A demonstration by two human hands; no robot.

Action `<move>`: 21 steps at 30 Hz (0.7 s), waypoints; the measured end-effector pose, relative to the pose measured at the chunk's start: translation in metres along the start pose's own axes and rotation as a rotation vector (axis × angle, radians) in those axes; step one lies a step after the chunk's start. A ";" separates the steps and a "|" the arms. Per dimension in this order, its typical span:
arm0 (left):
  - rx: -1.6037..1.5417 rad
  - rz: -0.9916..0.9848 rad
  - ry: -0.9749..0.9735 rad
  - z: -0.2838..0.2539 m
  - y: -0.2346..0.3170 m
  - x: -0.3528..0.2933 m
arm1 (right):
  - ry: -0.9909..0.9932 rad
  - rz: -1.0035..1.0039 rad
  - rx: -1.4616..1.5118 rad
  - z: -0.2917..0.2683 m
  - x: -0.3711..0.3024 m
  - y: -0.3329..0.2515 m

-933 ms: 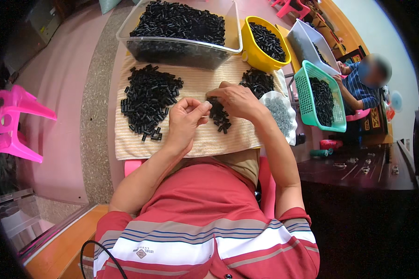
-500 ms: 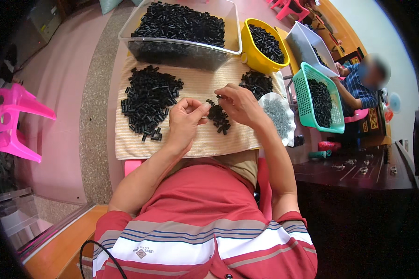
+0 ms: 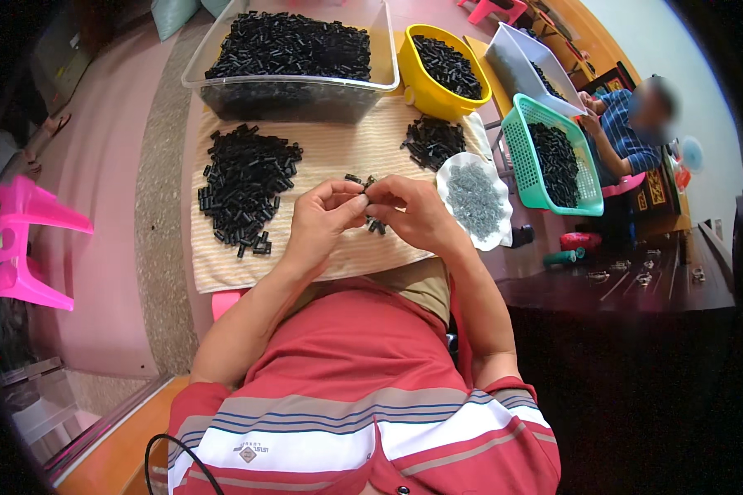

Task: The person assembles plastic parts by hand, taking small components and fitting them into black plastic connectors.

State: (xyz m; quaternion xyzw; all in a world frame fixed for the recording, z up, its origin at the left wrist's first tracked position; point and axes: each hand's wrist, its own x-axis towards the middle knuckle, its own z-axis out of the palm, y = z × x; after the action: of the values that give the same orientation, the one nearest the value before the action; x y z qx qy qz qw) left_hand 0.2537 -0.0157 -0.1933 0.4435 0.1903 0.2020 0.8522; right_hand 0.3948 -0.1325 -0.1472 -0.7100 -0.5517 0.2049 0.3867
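My left hand (image 3: 320,224) and my right hand (image 3: 414,216) meet over the middle of a striped towel (image 3: 330,136), fingertips pinched together. Between them shows a bit of a small black cylindrical part; the fingers mostly hide it, and whatever else the right fingers hold cannot be made out. Beneath the fingers lies a small heap of black parts (image 3: 376,225), largely covered by the hands. To the left spreads a large pile of black cylindrical parts (image 3: 246,188). A smaller black pile (image 3: 434,143) lies beyond my right hand. Beside my right wrist, a white scalloped dish (image 3: 447,172) holds small clear pieces.
Behind the towel stand a clear plastic bin (image 3: 293,101) and a yellow tub (image 3: 417,97), both with black parts. A green basket (image 3: 524,169) and a white bin (image 3: 512,70) stand right, near a seated person (image 3: 636,124). A pink stool (image 3: 37,239) is left.
My right hand has come down and left from the heap to meet my left hand's fingertips. The whole view has shifted slightly, moving the towel and containers leftward.
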 end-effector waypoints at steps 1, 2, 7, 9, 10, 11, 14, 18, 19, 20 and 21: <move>-0.009 -0.006 -0.002 0.000 0.000 0.000 | 0.027 -0.048 0.003 0.000 -0.001 0.001; -0.009 -0.006 -0.005 -0.001 -0.001 0.000 | 0.030 -0.047 0.001 0.001 -0.001 0.002; -0.124 -0.150 -0.056 -0.001 0.004 -0.003 | 0.125 -0.103 0.066 0.004 -0.005 0.004; -0.142 -0.169 -0.066 0.000 0.007 -0.004 | 0.156 -0.120 0.102 0.010 -0.006 0.010; -0.161 -0.187 -0.074 0.000 0.007 -0.004 | 0.185 -0.139 0.140 0.013 -0.007 0.014; -0.160 -0.188 -0.074 -0.001 0.007 -0.004 | 0.186 -0.138 0.140 0.015 -0.008 0.016; -0.183 -0.199 -0.091 -0.003 0.004 -0.002 | 0.198 -0.173 0.135 0.019 -0.010 0.020; -0.178 -0.192 -0.110 -0.004 0.004 -0.003 | 0.201 -0.143 0.147 0.021 -0.013 0.019; -0.174 -0.187 -0.118 -0.004 0.004 -0.003 | 0.196 -0.138 0.168 0.021 -0.013 0.017; -0.175 -0.185 -0.117 -0.005 0.004 -0.003 | 0.195 -0.139 0.167 0.021 -0.014 0.017; -0.191 -0.186 -0.122 -0.005 0.004 -0.004 | 0.194 -0.154 0.178 0.021 -0.015 0.016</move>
State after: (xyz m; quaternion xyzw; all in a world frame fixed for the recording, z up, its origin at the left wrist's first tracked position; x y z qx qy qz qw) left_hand 0.2474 -0.0124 -0.1918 0.3524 0.1584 0.1121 0.9155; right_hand 0.3855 -0.1413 -0.1745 -0.6451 -0.5442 0.1529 0.5141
